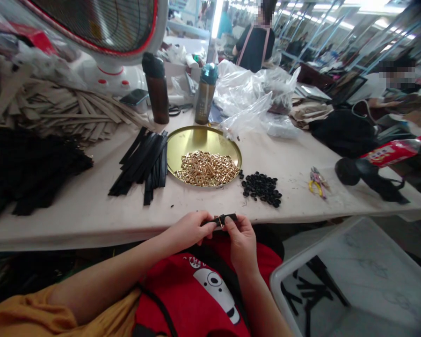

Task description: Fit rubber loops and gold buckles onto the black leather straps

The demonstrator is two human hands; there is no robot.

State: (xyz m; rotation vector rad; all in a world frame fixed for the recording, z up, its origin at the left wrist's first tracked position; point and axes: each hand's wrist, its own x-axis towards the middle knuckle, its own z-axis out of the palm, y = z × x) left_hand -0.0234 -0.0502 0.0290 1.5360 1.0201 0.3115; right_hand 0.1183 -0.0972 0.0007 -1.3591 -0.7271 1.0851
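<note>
Both my hands meet just in front of the table's near edge, over my lap. Between them is a short black strap (230, 217) with a small gold buckle (219, 222) on it. My left hand (199, 227) pinches the strap's left part. Thumb and fingers of my right hand (241, 234) close on its right end, beside the buckle. Beyond them a round gold tray (177, 140) holds a heap of small gold buckles (208, 168). Left of the tray lies a bundle of black straps (143, 161); to its right is a pile of small black rings (261, 188).
Pliers (316, 183) with coloured handles lie on the right of the table (196, 206). Two bottles (156, 89) and a fan (105, 28) stand behind. A white bin (368, 262) with black straps inside is at my lower right. A darker strap pile (31, 168) sits at left.
</note>
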